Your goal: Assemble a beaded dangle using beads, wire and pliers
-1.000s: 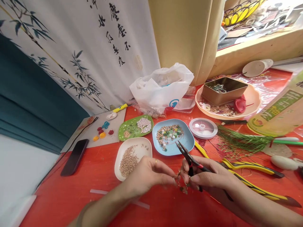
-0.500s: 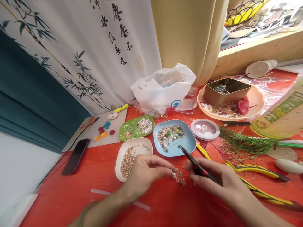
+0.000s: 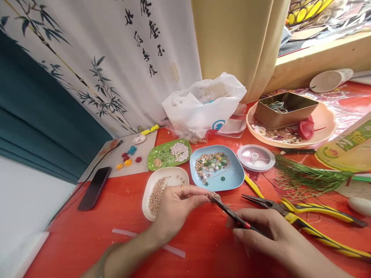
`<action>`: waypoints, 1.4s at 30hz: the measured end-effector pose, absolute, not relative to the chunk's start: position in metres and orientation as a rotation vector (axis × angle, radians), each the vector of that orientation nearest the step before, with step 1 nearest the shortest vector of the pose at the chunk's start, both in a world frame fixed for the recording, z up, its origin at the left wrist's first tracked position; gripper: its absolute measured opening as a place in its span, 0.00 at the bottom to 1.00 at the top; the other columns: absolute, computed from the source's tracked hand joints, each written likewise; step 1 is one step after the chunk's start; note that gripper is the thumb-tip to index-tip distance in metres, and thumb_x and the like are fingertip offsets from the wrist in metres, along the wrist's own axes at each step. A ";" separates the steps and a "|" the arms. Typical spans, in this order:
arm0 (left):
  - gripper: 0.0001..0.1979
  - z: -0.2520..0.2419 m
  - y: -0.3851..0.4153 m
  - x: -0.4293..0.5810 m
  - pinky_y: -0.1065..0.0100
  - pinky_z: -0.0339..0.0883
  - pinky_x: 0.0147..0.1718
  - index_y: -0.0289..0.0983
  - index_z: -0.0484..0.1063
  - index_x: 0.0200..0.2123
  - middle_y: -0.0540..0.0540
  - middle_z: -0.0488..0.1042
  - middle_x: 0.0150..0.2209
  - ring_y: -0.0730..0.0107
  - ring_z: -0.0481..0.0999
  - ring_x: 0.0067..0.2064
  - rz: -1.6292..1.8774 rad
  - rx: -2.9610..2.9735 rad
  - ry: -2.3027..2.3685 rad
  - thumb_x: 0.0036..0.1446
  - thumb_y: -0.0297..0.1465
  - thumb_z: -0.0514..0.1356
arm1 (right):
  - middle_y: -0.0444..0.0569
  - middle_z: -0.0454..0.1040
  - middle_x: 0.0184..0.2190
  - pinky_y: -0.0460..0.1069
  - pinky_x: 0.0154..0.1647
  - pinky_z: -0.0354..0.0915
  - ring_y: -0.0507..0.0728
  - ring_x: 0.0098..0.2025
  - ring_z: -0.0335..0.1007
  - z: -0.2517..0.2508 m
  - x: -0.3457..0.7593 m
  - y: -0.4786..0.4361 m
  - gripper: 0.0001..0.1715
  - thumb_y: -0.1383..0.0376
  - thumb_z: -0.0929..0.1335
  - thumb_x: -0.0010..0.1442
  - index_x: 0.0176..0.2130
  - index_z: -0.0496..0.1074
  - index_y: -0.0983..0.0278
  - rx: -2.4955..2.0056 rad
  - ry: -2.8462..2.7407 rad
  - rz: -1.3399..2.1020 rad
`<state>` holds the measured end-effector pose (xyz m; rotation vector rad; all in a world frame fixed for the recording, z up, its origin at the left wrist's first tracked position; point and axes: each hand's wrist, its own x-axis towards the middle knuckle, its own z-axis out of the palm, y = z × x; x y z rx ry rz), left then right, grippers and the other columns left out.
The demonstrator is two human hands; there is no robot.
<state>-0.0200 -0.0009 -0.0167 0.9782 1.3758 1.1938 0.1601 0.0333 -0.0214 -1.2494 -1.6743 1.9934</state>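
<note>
My left hand [image 3: 176,204] pinches a small gold beaded piece [image 3: 213,195] between thumb and fingertips, just in front of the blue dish [image 3: 234,175]. My right hand [image 3: 262,235] is closed round small black pliers with red marks [image 3: 232,213]. Their tip meets the beaded piece at my left fingertips. A white dish of gold beads [image 3: 158,189] lies under my left hand's far side. The blue dish holds gold and green beads. A green dish [image 3: 165,156] behind them holds pearls.
Yellow-handled pliers [image 3: 301,216] lie on the red table to the right, beside a bundle of green wires [image 3: 307,177] and a clear thread spool [image 3: 256,157]. A white plastic bag [image 3: 204,106], a peach tray with a metal tin [image 3: 285,110], and a black phone [image 3: 94,188] sit around.
The small pliers have swung down and left until their tip reaches the beaded piece. My left hand has lifted the piece slightly toward the blue dish. The camera view shifted a little right.
</note>
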 end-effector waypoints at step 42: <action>0.06 -0.020 -0.002 -0.018 0.72 0.68 0.31 0.32 0.76 0.27 0.43 0.78 0.28 0.70 0.75 0.29 1.081 0.991 1.622 0.45 0.29 0.62 | 0.47 0.70 0.20 0.46 0.24 0.60 0.57 0.25 0.64 -0.007 0.156 0.029 0.17 0.53 0.63 0.44 0.17 0.71 0.61 -1.503 -1.772 1.666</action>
